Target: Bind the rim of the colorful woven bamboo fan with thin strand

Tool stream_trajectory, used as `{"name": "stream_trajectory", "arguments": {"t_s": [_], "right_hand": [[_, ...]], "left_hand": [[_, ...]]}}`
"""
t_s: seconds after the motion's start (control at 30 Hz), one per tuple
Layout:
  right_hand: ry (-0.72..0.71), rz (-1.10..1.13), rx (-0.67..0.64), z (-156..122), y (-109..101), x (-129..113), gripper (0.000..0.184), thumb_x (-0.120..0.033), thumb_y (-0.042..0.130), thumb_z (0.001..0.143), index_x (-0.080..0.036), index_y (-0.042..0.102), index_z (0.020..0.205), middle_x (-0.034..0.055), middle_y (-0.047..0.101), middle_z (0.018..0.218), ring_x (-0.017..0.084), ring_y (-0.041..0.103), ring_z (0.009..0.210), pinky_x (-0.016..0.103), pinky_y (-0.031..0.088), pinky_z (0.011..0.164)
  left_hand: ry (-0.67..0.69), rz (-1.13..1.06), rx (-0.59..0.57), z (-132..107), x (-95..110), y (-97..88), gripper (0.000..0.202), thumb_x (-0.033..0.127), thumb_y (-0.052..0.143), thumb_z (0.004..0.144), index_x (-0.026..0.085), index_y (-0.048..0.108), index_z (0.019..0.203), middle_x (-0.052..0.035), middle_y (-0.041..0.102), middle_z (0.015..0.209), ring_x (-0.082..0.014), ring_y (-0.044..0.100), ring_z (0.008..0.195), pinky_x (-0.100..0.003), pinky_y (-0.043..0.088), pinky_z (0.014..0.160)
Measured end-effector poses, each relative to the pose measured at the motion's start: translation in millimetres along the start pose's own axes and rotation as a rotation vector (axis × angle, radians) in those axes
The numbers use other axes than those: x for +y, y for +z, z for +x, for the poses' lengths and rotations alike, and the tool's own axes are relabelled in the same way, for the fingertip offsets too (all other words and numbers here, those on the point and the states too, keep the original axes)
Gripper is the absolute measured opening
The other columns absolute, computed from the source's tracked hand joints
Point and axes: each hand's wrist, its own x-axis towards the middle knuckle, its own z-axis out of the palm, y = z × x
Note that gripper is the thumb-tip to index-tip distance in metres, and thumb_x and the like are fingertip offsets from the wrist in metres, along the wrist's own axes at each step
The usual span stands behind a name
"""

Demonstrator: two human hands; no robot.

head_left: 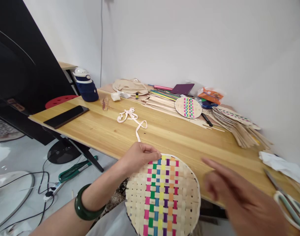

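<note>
My left hand (137, 155) pinches the top left rim of a round woven disc (164, 196) of pale strips with a band of coloured squares. A cream ribbon (132, 117) runs from the table down to that hand. A dark green bangle (84, 206) circles my left wrist. My right hand (238, 196) hovers blurred to the right of the disc, fingers stretched out, holding nothing. Scissors (287, 200) lie just right of it on the wooden table (179, 137).
A second woven disc (188, 107) rests on piled strips (162, 100) at the back. More woven pieces (238, 123) fan out at the right. A black phone (66, 116), a navy cap (87, 88) and white tissue (280, 164) are on the table. Cables cross the floor at left.
</note>
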Motion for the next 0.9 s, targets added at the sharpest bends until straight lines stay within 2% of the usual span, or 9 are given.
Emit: {"name": "stream_trajectory", "arguments": {"t_s": [0.07,0.13,0.2,0.3,0.4,0.9], "right_hand": [[0.005,-0.020,-0.096,2,30,-16,0.023,-0.038,0.053,0.089,-0.024,0.066,0.101,0.0010,0.071,0.075,0.013,0.065,0.058,0.018,0.049,0.049],[-0.092,-0.102,-0.083,6,51,-23,0.019,-0.035,0.051,0.090,-0.024,0.066,0.092,0.0013,0.073,0.078,0.014,0.068,0.063,0.020,0.051,0.054],[-0.228,-0.204,-0.034,10,62,-23,0.018,-0.029,0.050,0.091,-0.024,0.066,0.089,0.0017,0.074,0.082,0.015,0.069,0.067,0.021,0.052,0.060],[-0.400,-0.312,0.053,14,65,-17,0.018,-0.023,0.050,0.091,-0.022,0.067,0.091,0.0024,0.074,0.083,0.014,0.069,0.068,0.021,0.049,0.058],[-0.477,-0.365,0.093,14,66,-15,0.018,-0.020,0.048,0.092,-0.020,0.067,0.090,0.0034,0.074,0.083,0.014,0.069,0.066,0.022,0.046,0.055],[-0.478,-0.348,0.074,14,72,-14,0.016,-0.016,0.050,0.090,-0.019,0.065,0.085,0.0030,0.073,0.079,0.013,0.066,0.061,0.023,0.041,0.053]], "left_hand": [[0.011,-0.025,-0.017,-1,0,2.6,0.027,0.039,0.072,0.065,0.013,0.069,0.068,-0.0032,0.067,0.064,-0.0121,0.056,0.056,-0.022,0.041,0.052],[0.023,-0.050,-0.037,-1,-1,4.3,0.025,0.038,0.073,0.065,0.013,0.068,0.066,-0.0022,0.066,0.064,-0.0112,0.055,0.055,-0.021,0.041,0.053],[0.022,-0.071,-0.050,-1,-1,5.2,0.024,0.038,0.073,0.065,0.014,0.069,0.067,-0.0019,0.067,0.064,-0.0108,0.055,0.054,-0.021,0.041,0.053],[0.018,-0.086,-0.057,-2,-1,5.9,0.023,0.037,0.073,0.066,0.014,0.069,0.067,-0.0017,0.067,0.065,-0.0107,0.055,0.054,-0.021,0.040,0.052],[0.011,-0.098,-0.057,-3,-1,6.7,0.021,0.036,0.072,0.067,0.015,0.070,0.068,-0.0015,0.068,0.066,-0.0107,0.056,0.055,-0.021,0.041,0.053],[0.076,-0.033,-0.034,-2,-9,6.2,0.018,0.034,0.069,0.071,0.016,0.072,0.070,-0.0012,0.069,0.067,-0.0113,0.058,0.057,-0.020,0.042,0.054]]}}
